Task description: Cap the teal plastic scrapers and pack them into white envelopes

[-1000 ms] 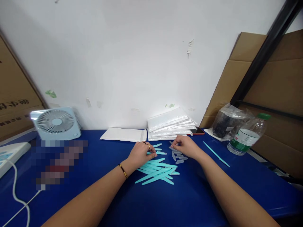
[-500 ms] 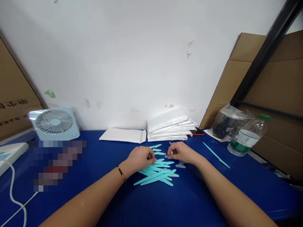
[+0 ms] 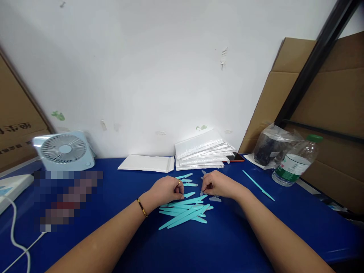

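Observation:
Several turquoise plastic sticks with a blade-like end [image 3: 184,214] lie in a loose, crossing pile on the blue table. My left hand [image 3: 170,189] has its fingers closed on one turquoise stick [image 3: 190,195], just above the pile, and other sticks [image 3: 189,184] stick out beyond its fingers. Facing it, my right hand [image 3: 212,185] pinches a small translucent cap [image 3: 202,193] close to the tip of that stick. A few more translucent caps [image 3: 215,199] lie below and behind my right hand.
White padded envelopes [image 3: 199,148] are stacked at the wall, a single envelope [image 3: 146,163] beside them. A fan [image 3: 66,149] stands left. To the right are a lone turquoise stick [image 3: 258,185], a bottle [image 3: 295,163], a bagged dark object [image 3: 267,148] and a phone [image 3: 236,157].
One turquoise stick has come away from the pile in my left hand. My right hand has shifted slightly, and a cap now shows at its fingertips. The view has moved a little.

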Demonstrator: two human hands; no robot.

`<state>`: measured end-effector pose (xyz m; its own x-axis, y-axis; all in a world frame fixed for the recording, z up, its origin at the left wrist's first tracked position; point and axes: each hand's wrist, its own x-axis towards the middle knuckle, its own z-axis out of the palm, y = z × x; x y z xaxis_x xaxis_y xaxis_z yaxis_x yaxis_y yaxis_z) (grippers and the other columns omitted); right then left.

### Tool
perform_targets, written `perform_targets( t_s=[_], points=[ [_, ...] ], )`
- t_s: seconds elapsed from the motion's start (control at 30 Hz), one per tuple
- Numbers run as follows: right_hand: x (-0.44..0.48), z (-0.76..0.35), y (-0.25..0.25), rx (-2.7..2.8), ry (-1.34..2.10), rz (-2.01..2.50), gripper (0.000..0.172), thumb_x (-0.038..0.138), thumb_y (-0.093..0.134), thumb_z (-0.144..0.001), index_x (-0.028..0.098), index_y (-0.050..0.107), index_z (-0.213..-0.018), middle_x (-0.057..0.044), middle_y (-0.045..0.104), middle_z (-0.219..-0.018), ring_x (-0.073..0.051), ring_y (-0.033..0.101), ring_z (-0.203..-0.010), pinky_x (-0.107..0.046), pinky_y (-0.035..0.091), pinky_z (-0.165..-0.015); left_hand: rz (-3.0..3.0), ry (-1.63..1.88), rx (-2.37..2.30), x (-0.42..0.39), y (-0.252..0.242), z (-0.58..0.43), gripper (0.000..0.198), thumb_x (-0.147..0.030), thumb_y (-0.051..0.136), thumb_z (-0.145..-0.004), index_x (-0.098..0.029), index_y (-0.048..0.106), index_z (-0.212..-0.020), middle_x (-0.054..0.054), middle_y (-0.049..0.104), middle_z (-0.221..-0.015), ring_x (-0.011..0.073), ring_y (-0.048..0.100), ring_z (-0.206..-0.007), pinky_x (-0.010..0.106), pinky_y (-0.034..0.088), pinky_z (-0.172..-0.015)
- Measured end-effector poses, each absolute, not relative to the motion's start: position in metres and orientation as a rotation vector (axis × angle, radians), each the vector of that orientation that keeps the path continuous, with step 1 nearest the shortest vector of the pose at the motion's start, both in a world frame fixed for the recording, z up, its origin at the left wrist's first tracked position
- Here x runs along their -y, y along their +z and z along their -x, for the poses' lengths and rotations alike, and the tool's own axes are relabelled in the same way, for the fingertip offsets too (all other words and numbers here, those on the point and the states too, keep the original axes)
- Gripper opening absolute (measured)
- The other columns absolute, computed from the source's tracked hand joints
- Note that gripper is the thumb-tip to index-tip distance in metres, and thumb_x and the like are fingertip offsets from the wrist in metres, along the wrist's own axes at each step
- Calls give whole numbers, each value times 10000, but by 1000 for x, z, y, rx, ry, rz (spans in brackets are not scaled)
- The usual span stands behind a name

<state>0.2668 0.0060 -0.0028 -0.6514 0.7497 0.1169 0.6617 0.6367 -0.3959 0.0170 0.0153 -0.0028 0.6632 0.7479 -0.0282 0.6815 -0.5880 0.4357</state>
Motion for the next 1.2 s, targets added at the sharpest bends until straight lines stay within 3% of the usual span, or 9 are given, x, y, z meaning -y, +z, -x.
perform_targets(
  t_s=[0.3, 0.57, 0.8, 0.9, 1.0, 1.1, 1.2],
  points=[
    [-10, -261, -11, 2382, 749, 1270, 112, 274, 682, -683, 179, 709, -735, -5, 664, -673, -109, 581, -579, -184, 406, -509, -2492, 333, -1164, -17, -8, -21, 109, -320, 622, -723, -224, 670, -741, -32, 642, -686, 96, 542, -600, 193, 316, -520],
    [-13, -249, -22, 2308, 710, 1241, 133, 309, 692, -684, 186, 708, -734, -7, 671, -665, -118, 588, -595, -189, 410, -529, -2547, 357, -1157, -21, -11, -20, 77, -295, 624, -742, -233, 668, -757, -39, 640, -699, 104, 550, -616, 204, 332, -537],
    [-12, -238, -12, 2285, 502, 1233, 111, 239, 628, -733, 184, 718, -768, -27, 675, -740, -120, 590, -638, -207, 415, -584, -2647, 569, -1181, -23, -18, -21, 144, -256, 558, -806, -227, 674, -887, 2, 658, -921, 150, 574, -846, 236, 398, -749],
    [-6, -263, 2, 2316, 648, 1302, 136, 274, 632, -717, 177, 712, -768, -18, 662, -684, -125, 581, -612, -202, 407, -542, -2543, 528, -1112, -16, -11, -20, 198, -364, 549, -807, -224, 670, -876, 4, 649, -885, 133, 570, -775, 217, 407, -676],
    [0, -287, 13, 2448, 908, 1396, 199, 303, 722, -604, 170, 707, -752, 4, 638, -602, -126, 567, -544, -193, 384, -477, -2486, 365, -965, -10, -6, -21, 242, -429, 608, -740, -223, 675, -848, -8, 647, -810, 116, 556, -707, 196, 383, -590],
    [2, -294, 14, 2549, 874, 1472, 189, 260, 755, -534, 179, 715, -700, 16, 630, -567, -124, 551, -513, -196, 352, -454, -2466, 308, -970, -10, -6, -22, 197, -390, 613, -732, -224, 681, -814, -16, 644, -743, 109, 545, -674, 192, 354, -550],
    [-1, -290, 10, 2553, 771, 1485, 126, 244, 728, -565, 189, 721, -678, 11, 642, -582, -122, 550, -521, -202, 346, -469, -2422, 323, -1071, -15, -9, -21, 183, -361, 583, -750, -208, 678, -777, -10, 638, -712, 104, 536, -630, 193, 343, -530]
  ],
)
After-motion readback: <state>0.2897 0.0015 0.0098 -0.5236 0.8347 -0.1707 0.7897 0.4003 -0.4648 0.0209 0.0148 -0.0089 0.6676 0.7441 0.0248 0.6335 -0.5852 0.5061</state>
